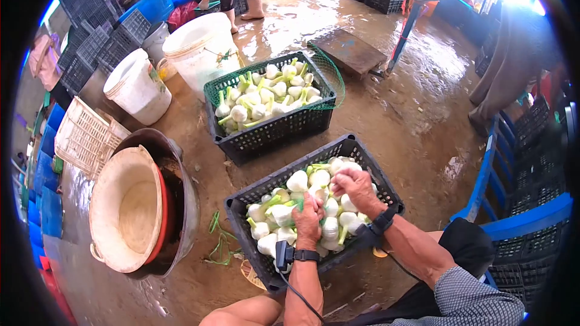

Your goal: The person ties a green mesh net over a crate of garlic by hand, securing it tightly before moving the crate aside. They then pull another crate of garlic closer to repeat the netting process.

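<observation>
Between my knees stands a black plastic crate filled with white garlic bulbs with short green stems. My left hand is over the middle of the crate, its fingers closed on a bit of green netting that lies against a bulb. To its right, my right hand hovers above the bulbs with its fingers pinched together; whatever they hold is hidden. Both wrists wear black straps. A second black crate of garlic sits just ahead, with a green net draped over its right corner.
To the left are a large tub with a white basin in it, white buckets and a cream basket. A platform scale stands ahead on the wet floor. Blue rails run along the right. Other people stand ahead and at right.
</observation>
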`<state>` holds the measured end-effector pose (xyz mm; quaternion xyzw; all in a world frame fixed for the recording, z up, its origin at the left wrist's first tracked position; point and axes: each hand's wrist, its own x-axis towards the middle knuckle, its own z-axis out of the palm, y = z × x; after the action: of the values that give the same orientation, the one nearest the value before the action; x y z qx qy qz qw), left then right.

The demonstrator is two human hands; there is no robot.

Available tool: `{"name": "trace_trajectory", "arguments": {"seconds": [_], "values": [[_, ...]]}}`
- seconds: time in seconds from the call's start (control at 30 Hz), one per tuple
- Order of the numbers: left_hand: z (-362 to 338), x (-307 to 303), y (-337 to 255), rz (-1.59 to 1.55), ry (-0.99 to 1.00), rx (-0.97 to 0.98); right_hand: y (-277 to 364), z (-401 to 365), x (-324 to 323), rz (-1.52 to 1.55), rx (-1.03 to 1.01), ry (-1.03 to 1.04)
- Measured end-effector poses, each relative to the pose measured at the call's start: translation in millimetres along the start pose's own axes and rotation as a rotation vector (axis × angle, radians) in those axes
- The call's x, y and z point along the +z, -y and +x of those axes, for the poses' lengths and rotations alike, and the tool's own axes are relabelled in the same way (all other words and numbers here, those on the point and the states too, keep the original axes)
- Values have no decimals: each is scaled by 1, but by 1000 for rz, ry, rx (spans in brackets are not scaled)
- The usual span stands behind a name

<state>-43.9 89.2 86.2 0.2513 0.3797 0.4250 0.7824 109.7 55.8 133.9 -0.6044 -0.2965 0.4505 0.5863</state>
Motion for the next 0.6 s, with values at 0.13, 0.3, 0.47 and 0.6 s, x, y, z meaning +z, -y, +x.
{"name": "trace_trajectory", "arguments": {"seconds": [0.13, 0.3, 0.47, 0.6], "values": [[-1, 2, 3, 28, -12, 12, 17, 35, -15, -652, -449, -138], [-3, 3, -1, 8, -3, -4, -14, 64, -16, -1195, -658, 107], [-8, 6, -3, 0, 27, 46, -8, 57, -17, -1203, -711, 163], [-26, 20, -15, 162, 116, 199, 1, 68, -17, -1340, -568, 221]]}}
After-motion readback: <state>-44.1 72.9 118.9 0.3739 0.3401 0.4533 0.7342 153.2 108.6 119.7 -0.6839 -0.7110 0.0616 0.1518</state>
